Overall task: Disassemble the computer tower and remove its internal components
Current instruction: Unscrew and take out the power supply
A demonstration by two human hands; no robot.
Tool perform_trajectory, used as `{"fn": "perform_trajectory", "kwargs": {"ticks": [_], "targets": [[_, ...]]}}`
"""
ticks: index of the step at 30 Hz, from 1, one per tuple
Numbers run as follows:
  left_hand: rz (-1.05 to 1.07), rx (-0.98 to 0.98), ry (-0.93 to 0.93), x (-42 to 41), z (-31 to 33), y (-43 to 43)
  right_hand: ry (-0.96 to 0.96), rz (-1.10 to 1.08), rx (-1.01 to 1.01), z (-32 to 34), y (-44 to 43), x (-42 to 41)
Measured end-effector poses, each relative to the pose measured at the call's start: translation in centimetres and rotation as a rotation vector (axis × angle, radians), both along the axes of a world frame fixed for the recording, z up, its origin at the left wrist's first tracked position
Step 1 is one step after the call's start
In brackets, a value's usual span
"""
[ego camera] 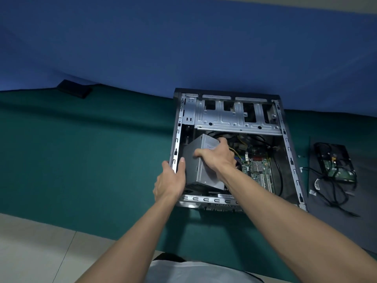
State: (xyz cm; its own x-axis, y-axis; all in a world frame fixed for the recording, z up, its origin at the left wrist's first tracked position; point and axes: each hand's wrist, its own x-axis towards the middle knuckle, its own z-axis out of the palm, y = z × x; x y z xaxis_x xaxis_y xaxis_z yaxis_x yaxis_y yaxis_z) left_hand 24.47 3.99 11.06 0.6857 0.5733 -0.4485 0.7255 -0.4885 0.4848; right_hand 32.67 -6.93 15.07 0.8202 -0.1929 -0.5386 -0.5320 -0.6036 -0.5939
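Gripping power supply (196,173) beside tower edge (177,139).

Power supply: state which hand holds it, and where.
The right hand grips the power supply by its upper far edge; the left hand grips the case by its left wall.

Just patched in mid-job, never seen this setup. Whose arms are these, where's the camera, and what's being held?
No machine here: a person works with bare hands, and the single picture comes from a camera on their head, looking forward and down. An open computer case lies on its side on a green cloth. The right hand grips the grey power supply box inside it, fingers hooked over its far edge. The left hand holds the case's left wall, thumb inside. A circuit board sits beside the box. To the right, a hard drive and loose cables lie on a dark mat.
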Motion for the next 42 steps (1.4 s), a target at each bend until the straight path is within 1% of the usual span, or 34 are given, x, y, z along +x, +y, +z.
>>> {"fn": "perform_trajectory", "kwargs": {"ticks": [4,7,9,12,14,15,17,19,20,22,25,28,32,36,39,42], "targets": [[0.03,-0.078,-0.005,0.0,0.3,0.1,-0.057,-0.045,0.047,2.2,-1.8,-0.4],[0.048,-0.157,-0.016,-0.1,0.7,0.1,-0.128,-0.136,0.127,4.0,-3.3,-0.8],[0.053,-0.204,-0.045,-0.1,1.0,0.2,-0.172,-0.186,0.187,5.3,-4.4,-1.1],[0.064,-0.277,-0.097,-0.2,1.4,0.3,-0.215,-0.248,0.205,7.5,-6.0,-2.1],[0.045,-0.293,-0.114,-0.3,1.7,0.3,-0.223,-0.316,0.303,8.6,-7.1,-2.9],[0.027,-0.279,-0.127,-0.3,1.9,0.2,-0.222,-0.345,0.367,9.2,-7.7,-3.4],[-0.076,-0.152,-0.201,-0.5,2.7,-0.1,-0.212,-0.386,0.467,9.8,-9.1,-4.0],[-0.229,-0.001,-0.35,-0.2,3.7,-0.5,-0.191,-0.4,0.586,10.3,-10.6,-4.4],[-0.297,0.013,-0.426,0.3,4.2,-0.9,-0.175,-0.399,0.671,10.5,-11.3,-4.5],[-0.381,-0.084,-0.525,1.5,5.4,-1.8,-0.127,-0.386,0.841,10.7,-12.9,-4.5],[-0.394,-0.374,-0.584,3.3,8.0,-4.0,-0.037,-0.302,1.023,11.1,-15.1,-4.6],[-0.333,-0.648,-0.515,4.4,10.9,-7.2,-0.028,-0.26,1.121,10.8,-18.0,-4.8],[-0.244,-0.897,-0.445,4.4,13.0,-11.9,-0.061,-0.241,1.273,10.6,-22.6,-4.4],[-0.144,-1.064,-0.419,5.1,14.3,-16.2,-0.087,-0.16,1.405,11.2,-26.7,-3.4],[-0.165,-1.138,-0.39,5.0,15.2,-19.3,-0.107,-0.123,1.466,10.9,-29.6,-2.7],[-0.239,-1.127,-0.388,4.8,16.2,-22.2,-0.139,-0.123,1.482,10.0,-32.0,-2.2]]}}
